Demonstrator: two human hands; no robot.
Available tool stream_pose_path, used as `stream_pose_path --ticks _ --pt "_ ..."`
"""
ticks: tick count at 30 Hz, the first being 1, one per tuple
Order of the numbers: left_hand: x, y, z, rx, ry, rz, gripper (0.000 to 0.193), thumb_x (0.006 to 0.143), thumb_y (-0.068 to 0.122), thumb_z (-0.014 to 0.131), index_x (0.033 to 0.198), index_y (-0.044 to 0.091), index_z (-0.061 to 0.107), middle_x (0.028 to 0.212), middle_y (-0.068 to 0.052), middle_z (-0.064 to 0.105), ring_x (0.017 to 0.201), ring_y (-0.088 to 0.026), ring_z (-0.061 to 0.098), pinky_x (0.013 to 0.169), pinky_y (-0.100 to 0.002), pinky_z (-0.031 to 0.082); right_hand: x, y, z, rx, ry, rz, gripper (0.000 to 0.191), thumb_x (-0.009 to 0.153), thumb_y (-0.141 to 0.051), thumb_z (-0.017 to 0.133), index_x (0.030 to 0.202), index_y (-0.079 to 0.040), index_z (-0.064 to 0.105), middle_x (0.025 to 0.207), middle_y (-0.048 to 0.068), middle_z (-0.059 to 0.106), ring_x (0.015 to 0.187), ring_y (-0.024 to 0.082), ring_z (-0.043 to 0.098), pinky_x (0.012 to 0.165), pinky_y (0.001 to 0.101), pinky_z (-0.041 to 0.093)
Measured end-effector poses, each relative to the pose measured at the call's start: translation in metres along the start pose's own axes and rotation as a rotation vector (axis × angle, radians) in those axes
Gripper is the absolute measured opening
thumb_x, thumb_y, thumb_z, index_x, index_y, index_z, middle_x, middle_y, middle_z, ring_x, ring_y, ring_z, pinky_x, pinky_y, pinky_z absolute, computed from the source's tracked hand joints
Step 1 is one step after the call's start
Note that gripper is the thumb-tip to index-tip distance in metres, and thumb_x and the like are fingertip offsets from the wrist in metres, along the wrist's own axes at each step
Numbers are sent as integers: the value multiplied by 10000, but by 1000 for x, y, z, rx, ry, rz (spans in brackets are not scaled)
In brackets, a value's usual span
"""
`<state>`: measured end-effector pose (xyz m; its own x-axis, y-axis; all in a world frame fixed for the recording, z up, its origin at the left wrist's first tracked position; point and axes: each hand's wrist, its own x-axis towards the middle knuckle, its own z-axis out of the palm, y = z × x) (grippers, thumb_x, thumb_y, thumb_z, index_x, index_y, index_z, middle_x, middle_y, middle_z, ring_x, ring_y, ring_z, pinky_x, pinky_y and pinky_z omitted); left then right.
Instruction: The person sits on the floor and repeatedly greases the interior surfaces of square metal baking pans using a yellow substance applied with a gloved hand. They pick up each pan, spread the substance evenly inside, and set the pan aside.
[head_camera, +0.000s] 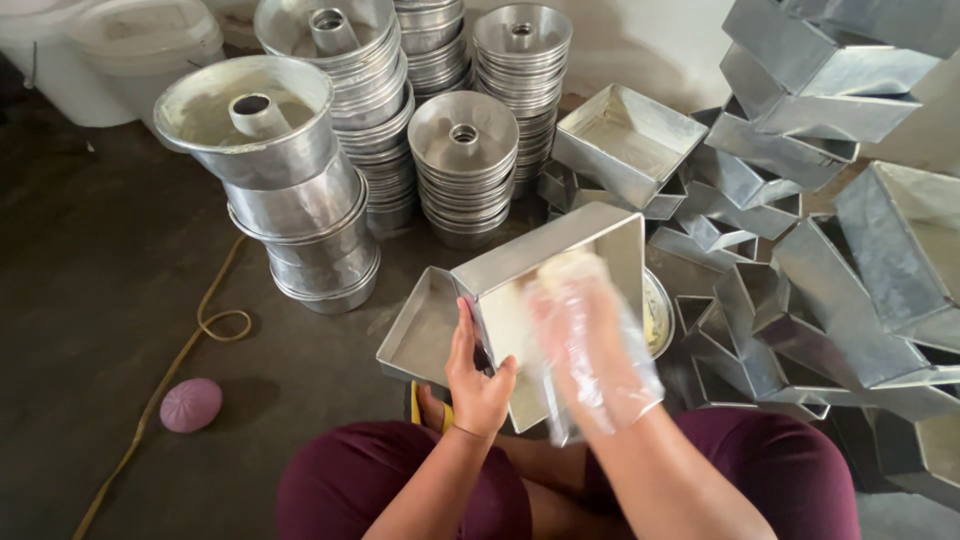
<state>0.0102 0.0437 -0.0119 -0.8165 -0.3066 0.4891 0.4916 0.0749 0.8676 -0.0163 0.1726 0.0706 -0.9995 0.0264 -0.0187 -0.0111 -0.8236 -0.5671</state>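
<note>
I sit on the floor with a square metal baking pan (560, 250) tilted up in front of my knees. My left hand (477, 380) grips the pan's left edge. My right hand (590, 350), covered by a clear plastic bag, is inside the pan and blurred with motion, pressed against its pale greased inner face. A second square pan (420, 335) lies flat on the floor just left of the held one. A round container with yellowish fat (658, 312) peeks out behind the pan's right side.
Stacks of round tube pans (300, 200) (462, 170) (520, 70) stand behind. A heap of square and rectangular pans (800, 230) fills the right. A yellow rope (190, 340) and a pink oval object (191, 404) lie on the dark floor at left. White buckets (140, 40) are far left.
</note>
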Motion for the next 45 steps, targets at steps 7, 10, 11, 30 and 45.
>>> stream_pose_path --ticks 7,10,11,30,45 --pt "4 -2 -4 -27 -50 -30 902 781 7 663 1613 19 317 1448 -167 590 1313 -252 592 1115 -318 431 35 35 -32 -28 -82 178 157 962 -166 603 1069 -52 621 1004 96 667 881 226 648 761 355 550" --pt "5 -3 -8 10 -81 17 916 748 -4 698 1596 13 352 1420 -184 579 1289 -273 585 1106 -325 434 56 12 -53 -18 -61 94 161 965 -164 610 1064 -38 620 996 110 670 860 240 648 723 360 545" --pt "6 -3 -8 4 -60 74 911 743 -23 693 1589 3 356 1488 -201 537 1351 -291 547 1128 -339 411 62 -1 -59 -26 -59 47 162 965 -164 613 1062 -34 620 994 114 671 853 245 648 711 362 544" --pt "15 -16 -3 -359 15 -226 934 745 -49 588 1617 54 270 1573 -104 453 1353 -220 498 1090 -311 380 27 22 -41 -11 -126 175 267 1013 -194 590 1230 -40 581 1170 105 642 1048 220 628 920 361 528" --pt "8 -25 -14 -500 -108 -162 833 873 258 638 1592 -21 326 1580 -119 447 1447 -226 419 1193 -360 290 32 19 -60 -260 -412 -2 456 1006 -222 593 1402 -4 532 1382 158 604 1273 272 600 1102 408 484"
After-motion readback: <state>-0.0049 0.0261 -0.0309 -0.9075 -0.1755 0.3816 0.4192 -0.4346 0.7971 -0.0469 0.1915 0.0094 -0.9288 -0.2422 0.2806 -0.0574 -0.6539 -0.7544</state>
